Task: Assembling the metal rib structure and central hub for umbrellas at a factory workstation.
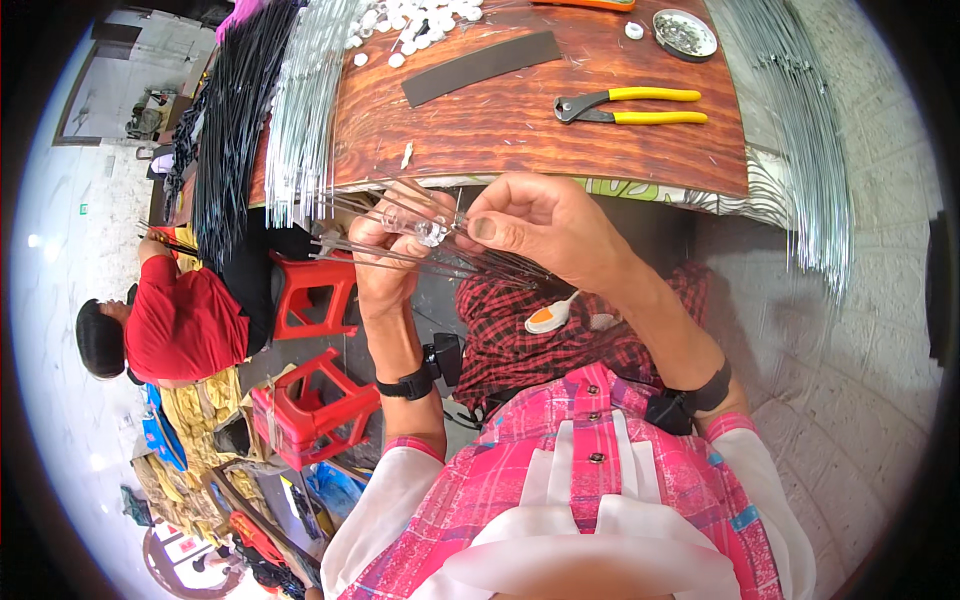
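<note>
My left hand (385,255) grips a bundle of thin metal rods (440,262) that fans across my lap, below the edge of the wooden table (520,130). My right hand (545,225) pinches a small clear plastic cap (428,232) at the rods' ends, right against my left thumb. Both hands meet just in front of the table's near edge. A white spoon-shaped piece (550,318) lies on my checked lap under my right wrist.
On the table lie yellow-handled nippers (630,105), a dark flat strip (482,66), several white caps (410,25) and a round tin (685,35). Long wire bundles (300,110) hang at both table sides. Red stools (315,395) and a person in red (180,320) are at left.
</note>
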The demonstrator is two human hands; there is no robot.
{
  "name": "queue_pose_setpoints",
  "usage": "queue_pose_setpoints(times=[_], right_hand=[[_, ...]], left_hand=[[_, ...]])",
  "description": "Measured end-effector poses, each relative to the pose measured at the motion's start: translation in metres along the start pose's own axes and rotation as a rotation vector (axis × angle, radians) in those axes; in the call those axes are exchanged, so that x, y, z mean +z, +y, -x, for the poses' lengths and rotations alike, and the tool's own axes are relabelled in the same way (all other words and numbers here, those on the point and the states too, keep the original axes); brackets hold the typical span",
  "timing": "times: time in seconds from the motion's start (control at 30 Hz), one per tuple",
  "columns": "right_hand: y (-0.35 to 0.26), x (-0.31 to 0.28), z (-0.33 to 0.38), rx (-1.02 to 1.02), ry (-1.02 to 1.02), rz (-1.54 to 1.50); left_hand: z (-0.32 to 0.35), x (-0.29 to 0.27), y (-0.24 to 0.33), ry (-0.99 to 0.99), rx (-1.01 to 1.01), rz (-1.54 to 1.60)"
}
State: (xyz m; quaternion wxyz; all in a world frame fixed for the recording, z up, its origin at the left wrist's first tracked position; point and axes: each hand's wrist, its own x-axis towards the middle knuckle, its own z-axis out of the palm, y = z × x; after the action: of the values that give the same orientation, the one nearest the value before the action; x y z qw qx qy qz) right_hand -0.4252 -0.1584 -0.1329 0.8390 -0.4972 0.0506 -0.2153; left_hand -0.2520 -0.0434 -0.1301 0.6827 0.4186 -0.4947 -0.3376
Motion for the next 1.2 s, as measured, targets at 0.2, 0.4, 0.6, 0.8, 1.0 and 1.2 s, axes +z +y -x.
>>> queue_pose_setpoints(times=[0.2, 0.4, 0.6, 0.8, 1.0, 1.2], right_hand=[[-0.012, 0.005, 0.001, -0.056, 0.037, 0.173], [-0.022, 0.004, -0.001, -0.054, 0.06, 0.345], [-0.017, -0.003, -0.009, -0.104, -0.011, 0.43], [-0.038, -0.001, -0.015, 0.04, -0.097, 0.586], [-0.022, -0.005, -0.012, 0.043, -0.123, 0.298], [-0.018, 0.004, -0.006, 0.022, -0.06, 0.232]], left_hand=[[0.0, 0.004, 0.005, 0.054, -0.051, -0.018], [0.001, 0.008, 0.006, 0.087, -0.072, -0.037], [0.0, 0.006, 0.006, 0.05, -0.059, -0.091], [0.005, 0.008, 0.006, 0.105, -0.076, -0.034], [0.003, 0.009, 0.005, 0.049, -0.026, 0.026], [0.004, 0.0, 0.001, -0.029, 0.03, 0.047]])
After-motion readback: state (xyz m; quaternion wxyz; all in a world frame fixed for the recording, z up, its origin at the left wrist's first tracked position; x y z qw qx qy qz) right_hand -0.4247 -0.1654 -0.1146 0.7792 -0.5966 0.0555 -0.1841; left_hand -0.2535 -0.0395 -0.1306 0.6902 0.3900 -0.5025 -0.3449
